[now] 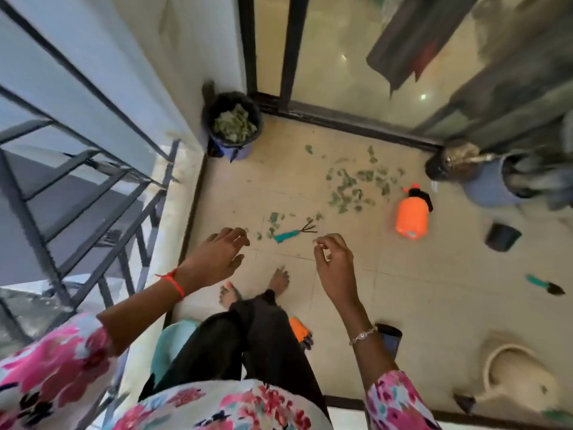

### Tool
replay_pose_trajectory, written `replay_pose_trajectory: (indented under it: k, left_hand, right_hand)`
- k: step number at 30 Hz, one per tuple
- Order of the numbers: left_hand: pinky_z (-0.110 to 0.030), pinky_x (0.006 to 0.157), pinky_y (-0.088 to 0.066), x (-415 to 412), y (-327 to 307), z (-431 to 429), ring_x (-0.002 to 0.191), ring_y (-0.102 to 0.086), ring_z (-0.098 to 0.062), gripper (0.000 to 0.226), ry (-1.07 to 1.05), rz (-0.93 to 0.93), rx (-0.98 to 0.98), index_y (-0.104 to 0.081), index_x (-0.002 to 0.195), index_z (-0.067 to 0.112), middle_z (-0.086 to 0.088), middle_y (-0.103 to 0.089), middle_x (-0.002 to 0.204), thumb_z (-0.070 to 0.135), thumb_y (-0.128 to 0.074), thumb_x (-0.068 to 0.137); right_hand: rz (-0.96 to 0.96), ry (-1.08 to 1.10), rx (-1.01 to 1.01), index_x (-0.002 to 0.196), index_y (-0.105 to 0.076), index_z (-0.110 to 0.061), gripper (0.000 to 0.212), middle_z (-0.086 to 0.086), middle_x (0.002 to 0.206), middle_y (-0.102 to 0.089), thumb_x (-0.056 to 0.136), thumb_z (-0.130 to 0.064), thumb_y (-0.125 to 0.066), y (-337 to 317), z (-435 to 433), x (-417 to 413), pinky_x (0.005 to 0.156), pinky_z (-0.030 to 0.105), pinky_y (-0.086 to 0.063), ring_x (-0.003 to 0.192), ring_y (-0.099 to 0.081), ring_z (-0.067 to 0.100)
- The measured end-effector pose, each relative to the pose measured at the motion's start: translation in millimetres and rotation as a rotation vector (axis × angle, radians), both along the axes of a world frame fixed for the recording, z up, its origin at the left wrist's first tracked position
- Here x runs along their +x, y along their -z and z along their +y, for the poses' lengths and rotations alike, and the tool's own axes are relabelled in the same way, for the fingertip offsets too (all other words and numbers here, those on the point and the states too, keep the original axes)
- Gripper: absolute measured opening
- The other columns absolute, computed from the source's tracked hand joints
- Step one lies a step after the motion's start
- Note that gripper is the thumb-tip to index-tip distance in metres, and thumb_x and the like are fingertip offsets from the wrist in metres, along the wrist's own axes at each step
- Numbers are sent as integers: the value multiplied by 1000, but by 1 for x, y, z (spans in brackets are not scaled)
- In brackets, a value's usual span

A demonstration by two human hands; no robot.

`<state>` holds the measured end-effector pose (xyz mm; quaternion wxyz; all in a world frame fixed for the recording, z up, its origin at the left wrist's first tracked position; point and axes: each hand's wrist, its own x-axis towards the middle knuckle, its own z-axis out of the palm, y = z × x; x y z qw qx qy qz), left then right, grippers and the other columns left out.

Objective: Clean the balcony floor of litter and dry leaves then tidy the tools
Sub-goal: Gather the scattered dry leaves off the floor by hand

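Because leaves [345, 183] lie loose at one o'clock, my left hand [217, 259] and right hand [333, 265] hover empty, slack-fingered, ready.

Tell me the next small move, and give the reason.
Probably bend and take the rake by its teal handle with the right hand: it and the left hand look empty, the rake lies just ahead, and leaves litter the floor short of the bin.

Scattered green leaves [356, 184] beside teal-handled hand rake [291, 234]
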<state>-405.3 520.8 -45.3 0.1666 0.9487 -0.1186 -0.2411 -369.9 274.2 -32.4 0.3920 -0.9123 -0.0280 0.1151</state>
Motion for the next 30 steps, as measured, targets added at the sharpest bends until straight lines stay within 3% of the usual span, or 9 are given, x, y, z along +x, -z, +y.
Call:
replay_pose_trajectory:
  k: [4, 8, 10, 12, 15, 18, 22, 26, 30]
  left_hand:
    - [-43, 84, -54, 37, 41, -21, 107, -59, -32, 27, 92, -143, -14, -64, 107, 6, -12, -60, 118, 15, -66, 82]
    - [-38, 71, -58, 67, 111, -38, 94, -64, -28, 33, 221, -167, 21, -67, 93, 13, -5, -66, 104, 30, -44, 75]
    - [-38, 74, -58, 81, 169, -43, 97, -63, -27, 28, 303, -174, 43, -68, 93, 14, -5, -66, 105, 29, -59, 71]
    - [-42, 79, -56, 95, 241, -48, 98, -64, -29, 42, 382, -142, 40, -70, 96, 13, -6, -67, 107, 24, -82, 58]
    - [-45, 79, -55, 111, 351, -52, 98, -66, -29, 56, 488, -182, 70, -71, 103, 12, -8, -68, 109, 31, -87, 53]
    - [-50, 83, -52, 123, 462, -55, 102, -65, -31, 65, 579, -233, 57, -67, 111, 10, -11, -66, 113, 38, -86, 54]
    - [-52, 89, -48, 129, 603, -48, 111, -50, -30, 54, 577, -346, -12, -51, 123, 13, -13, -58, 122, 43, -57, 79]
    - [-45, 93, -39, 140, 682, -42, 107, -37, -28, 52, 468, -423, -124, -40, 125, 12, -12, -41, 126, 40, -40, 81]
    - [-34, 87, -23, 149, 710, -33, 110, -31, -25, 55, 312, -380, -261, -37, 124, 16, -4, -32, 128, 39, -46, 76]
  right_hand:
    - [56, -20, -43, 96, -65, 0, 13, 9, 100, -58, 90, -4, -54, 61, -16, 22, 86, 32, -48, 96, -58, 22]
    - [60, -190, -195, 88, -65, -2, 16, 10, 92, -58, 85, -8, -51, 156, -33, 42, 76, 31, -49, 90, -59, 26]
    - [51, -233, -249, 78, -64, -3, 18, 10, 85, -58, 81, -11, -48, 219, -37, 53, 66, 32, -54, 81, -60, 27]
    - [52, -292, -301, 74, -64, -3, 27, 10, 82, -59, 82, -15, -41, 295, -37, 64, 62, 33, -55, 76, -60, 27]
    - [2, -440, -407, 76, -68, -3, 28, 12, 84, -66, 79, -15, -42, 408, -31, 78, 61, 32, -56, 76, -63, 27]
    - [-73, -506, -442, 89, -71, 0, 27, 14, 90, -69, 76, -18, -56, 514, -19, 90, 68, 34, -58, 84, -68, 29]
    - [-186, -563, -448, 107, -67, -4, 47, 16, 108, -65, 86, -37, -41, 648, -10, 89, 89, 39, -50, 104, -60, 32]
    - [-346, -607, -446, 119, -58, -11, 56, 17, 121, -54, 88, -54, -41, 719, -19, 83, 101, 44, -27, 116, -40, 31]
    - [-421, -608, -389, 115, -50, -15, 54, 14, 115, -51, 90, -60, -33, 741, -26, 77, 92, 40, -28, 110, -42, 29]
